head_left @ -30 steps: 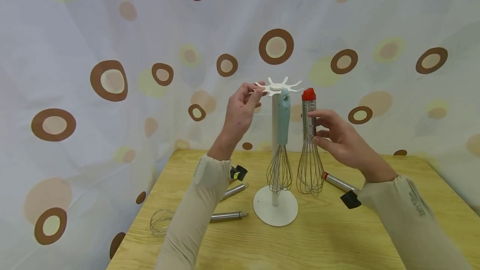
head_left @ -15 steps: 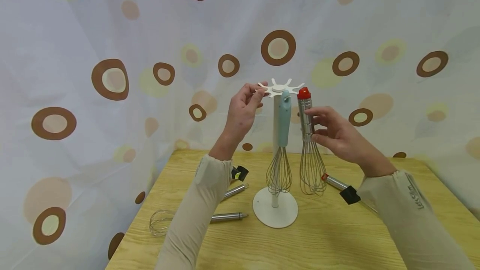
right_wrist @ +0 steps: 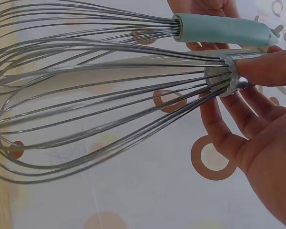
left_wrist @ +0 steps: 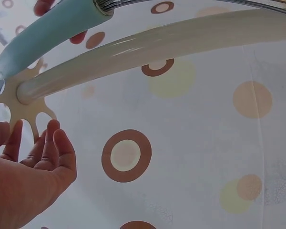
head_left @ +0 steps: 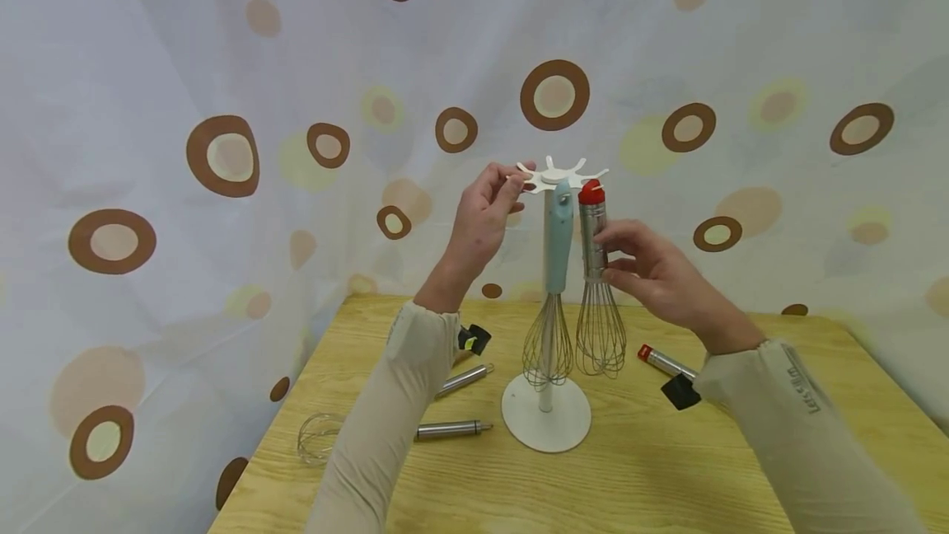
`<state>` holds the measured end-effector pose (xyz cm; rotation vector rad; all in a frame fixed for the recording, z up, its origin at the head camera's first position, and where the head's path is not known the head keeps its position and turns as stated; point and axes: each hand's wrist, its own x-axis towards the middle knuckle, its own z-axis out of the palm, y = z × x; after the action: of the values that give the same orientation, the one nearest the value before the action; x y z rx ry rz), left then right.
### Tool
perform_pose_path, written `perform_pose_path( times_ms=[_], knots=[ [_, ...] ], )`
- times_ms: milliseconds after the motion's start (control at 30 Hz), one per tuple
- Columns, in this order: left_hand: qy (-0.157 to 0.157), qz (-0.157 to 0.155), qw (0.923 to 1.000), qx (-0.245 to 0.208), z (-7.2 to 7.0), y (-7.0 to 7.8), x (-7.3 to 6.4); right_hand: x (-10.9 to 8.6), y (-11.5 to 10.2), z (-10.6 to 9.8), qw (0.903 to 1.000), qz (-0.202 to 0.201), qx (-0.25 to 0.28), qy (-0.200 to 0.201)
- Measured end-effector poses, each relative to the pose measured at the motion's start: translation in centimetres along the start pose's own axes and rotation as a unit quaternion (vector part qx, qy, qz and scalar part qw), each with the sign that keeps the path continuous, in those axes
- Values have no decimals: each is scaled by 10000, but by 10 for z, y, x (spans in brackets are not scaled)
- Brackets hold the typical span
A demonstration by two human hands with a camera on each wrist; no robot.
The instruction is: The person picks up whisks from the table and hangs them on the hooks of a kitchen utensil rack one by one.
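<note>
A white stand holds a ring of hooks (head_left: 552, 177) on a pole above a round base (head_left: 549, 428). My left hand (head_left: 478, 217) pinches one hook between thumb and fingers. From a front hook hangs a whisk with a light blue handle (head_left: 558, 250). In my right hand (head_left: 652, 274), thumb and fingers grip the metal handle of a red-capped whisk (head_left: 593, 225), upright beside the blue one. Its red cap overlaps a hook, and a pale hook end shows at the cap. The right wrist view shows its wires (right_wrist: 109, 95) below the blue-handled whisk (right_wrist: 224, 29).
On the wooden table (head_left: 630, 468), a metal-handled whisk (head_left: 451, 429) lies left of the base, with another metal handle (head_left: 465, 379) behind it. A red-ended metal handle (head_left: 666, 361) lies at right, partly behind my sleeve. A patterned curtain (head_left: 296, 64) stands behind.
My right hand has moved left with the red-capped whisk, bringing its cap from beside the hooks up against one. The hook ring shifts slightly right; my left hand keeps its pinch.
</note>
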<state>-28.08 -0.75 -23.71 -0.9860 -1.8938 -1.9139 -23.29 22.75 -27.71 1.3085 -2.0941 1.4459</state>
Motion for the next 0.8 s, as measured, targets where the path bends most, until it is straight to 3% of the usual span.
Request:
perform_pose_path(
  times_ms=[200,400,533,700,800],
  knots=[
    [34,-46,10000,45,4,-2,1,-4,3,1,9989,225,363,217],
    [695,65,9942,815,7,5,0,-7,6,0,9956,413,753,364],
    [887,261,9905,1016,10,10,-4,-12,8,-2,9941,585,811,427],
    [840,442,9916,877,11,11,-9,-30,17,-9,9940,1036,165,312],
    [799,529,9924,773,12,11,-11,-47,30,-14,9862,1568,-528,82]
  ],
)
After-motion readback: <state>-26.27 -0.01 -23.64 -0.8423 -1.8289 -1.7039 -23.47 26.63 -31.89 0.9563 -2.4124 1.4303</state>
